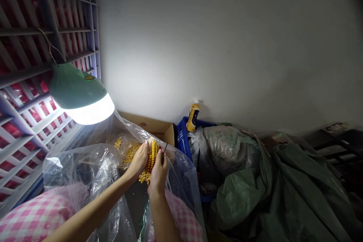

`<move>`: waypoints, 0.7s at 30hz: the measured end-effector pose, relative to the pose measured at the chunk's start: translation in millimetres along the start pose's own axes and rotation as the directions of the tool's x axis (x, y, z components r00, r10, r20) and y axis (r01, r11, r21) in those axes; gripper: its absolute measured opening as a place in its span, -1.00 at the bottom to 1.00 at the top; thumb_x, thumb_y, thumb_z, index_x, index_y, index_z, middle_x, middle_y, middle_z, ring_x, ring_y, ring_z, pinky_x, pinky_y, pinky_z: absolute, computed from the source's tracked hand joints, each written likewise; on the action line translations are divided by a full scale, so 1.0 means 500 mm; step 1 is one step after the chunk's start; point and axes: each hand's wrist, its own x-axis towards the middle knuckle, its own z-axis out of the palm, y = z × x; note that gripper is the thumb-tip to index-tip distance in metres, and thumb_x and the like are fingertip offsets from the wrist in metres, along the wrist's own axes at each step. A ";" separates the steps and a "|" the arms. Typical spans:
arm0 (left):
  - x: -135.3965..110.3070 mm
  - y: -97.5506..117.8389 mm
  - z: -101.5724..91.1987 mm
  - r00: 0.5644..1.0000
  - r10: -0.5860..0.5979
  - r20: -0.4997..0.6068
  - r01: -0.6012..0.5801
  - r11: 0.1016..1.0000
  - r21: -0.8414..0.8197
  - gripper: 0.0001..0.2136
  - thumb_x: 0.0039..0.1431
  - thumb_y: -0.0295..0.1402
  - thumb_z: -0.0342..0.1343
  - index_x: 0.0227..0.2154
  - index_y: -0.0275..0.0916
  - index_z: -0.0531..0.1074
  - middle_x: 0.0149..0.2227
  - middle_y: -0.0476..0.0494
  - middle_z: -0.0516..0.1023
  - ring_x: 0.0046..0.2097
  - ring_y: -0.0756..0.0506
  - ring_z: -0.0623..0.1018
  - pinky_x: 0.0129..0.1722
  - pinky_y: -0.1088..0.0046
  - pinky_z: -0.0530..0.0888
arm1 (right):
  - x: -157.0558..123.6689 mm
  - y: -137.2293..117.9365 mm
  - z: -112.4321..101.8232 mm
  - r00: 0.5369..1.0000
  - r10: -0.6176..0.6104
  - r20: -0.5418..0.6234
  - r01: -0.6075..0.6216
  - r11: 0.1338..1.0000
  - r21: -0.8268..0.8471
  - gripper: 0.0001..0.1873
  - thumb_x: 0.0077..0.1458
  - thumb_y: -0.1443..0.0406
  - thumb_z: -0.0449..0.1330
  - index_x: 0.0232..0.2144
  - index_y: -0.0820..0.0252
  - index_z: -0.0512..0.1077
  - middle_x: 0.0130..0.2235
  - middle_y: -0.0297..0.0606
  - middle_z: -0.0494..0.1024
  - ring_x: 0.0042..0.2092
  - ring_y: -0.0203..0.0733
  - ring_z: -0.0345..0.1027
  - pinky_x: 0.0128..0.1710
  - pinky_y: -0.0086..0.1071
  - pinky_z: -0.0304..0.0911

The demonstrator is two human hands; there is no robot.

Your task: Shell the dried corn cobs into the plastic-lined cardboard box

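My left hand (139, 160) is wrapped round a yellow corn cob (153, 154) and holds it upright over a clear plastic bag (93, 166). My right hand (159, 172) is closed on a thin dark tool (165, 149) whose tip rests against the cob's right side. Loose yellow kernels (144, 177) hang in a clump just under the cob, between my two hands. More kernels (131, 152) lie scattered on the plastic behind my left hand.
A green hanging lamp (79, 94) glows at the left, before a slatted rack (25, 83). A cardboard box (154, 126), a blue crate (183, 136) and a yellow bottle (193, 116) line the wall. Green sacks (283, 189) fill the right.
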 end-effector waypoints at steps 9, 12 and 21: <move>-0.024 -0.003 0.001 0.999 -0.037 0.000 0.037 0.991 -0.126 -0.55 -0.05 0.02 0.04 -0.25 -0.27 0.35 -0.34 -0.11 0.51 -0.31 -0.09 0.49 -0.30 0.45 0.38 | -0.001 0.018 0.005 0.997 0.033 0.076 -0.035 0.999 0.030 -0.53 0.03 0.05 0.04 -0.12 0.25 0.39 -0.02 -0.14 0.43 -0.02 -0.12 0.32 -0.08 -0.36 0.23; -0.020 -0.014 -0.004 0.998 0.045 -0.038 -0.045 0.999 -0.014 -0.54 0.02 0.04 -0.07 -0.32 -0.30 0.38 -0.34 -0.13 0.50 -0.28 -0.11 0.47 -0.29 0.44 0.36 | 0.000 0.026 0.003 0.997 0.022 0.074 -0.021 0.999 -0.026 -0.51 0.04 0.03 0.01 -0.13 0.27 0.40 -0.03 -0.12 0.44 -0.02 -0.13 0.33 -0.09 -0.40 0.23; -0.029 -0.030 -0.002 0.991 0.135 -0.020 -0.122 0.942 0.313 -0.59 0.04 0.02 -0.12 -0.38 -0.26 0.36 -0.41 -0.11 0.50 -0.29 -0.14 0.46 -0.28 0.42 0.34 | -0.025 0.020 -0.008 0.994 -0.108 0.003 0.107 0.978 -0.178 -0.54 0.09 0.11 -0.02 -0.10 0.31 0.40 -0.01 -0.04 0.41 -0.01 -0.10 0.31 -0.02 -0.36 0.16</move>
